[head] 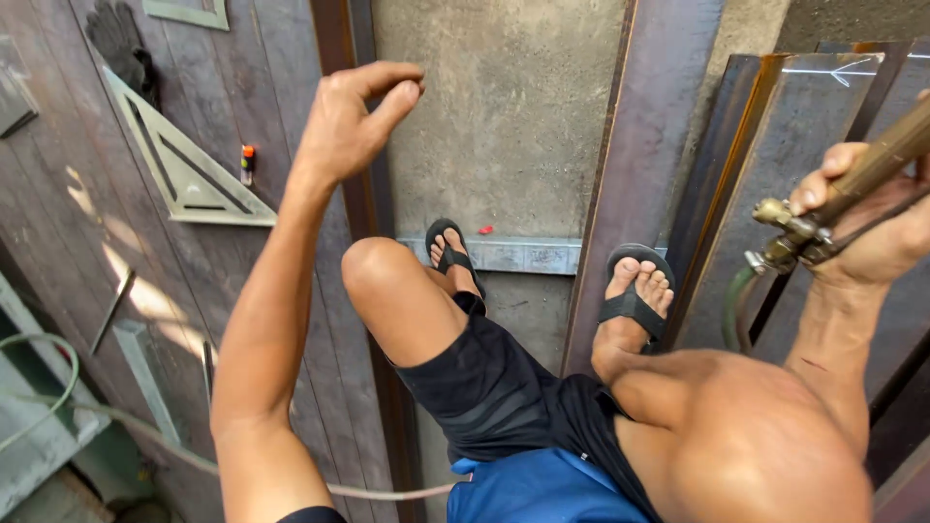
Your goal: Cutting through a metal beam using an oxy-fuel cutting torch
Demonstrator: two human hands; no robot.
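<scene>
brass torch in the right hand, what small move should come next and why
Probably bring the left hand across to the valve knobs on the brass torch. The right hand grips the handle, while the left is raised and empty, fingers pinched, well away from the valves.

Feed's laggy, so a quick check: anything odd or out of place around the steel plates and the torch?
One thing stands out: the person squats in open sandals on the steel plates while the right hand grips a brass torch. The left hand is raised, holding nothing. A glove lies unused beside the metal square.
</scene>
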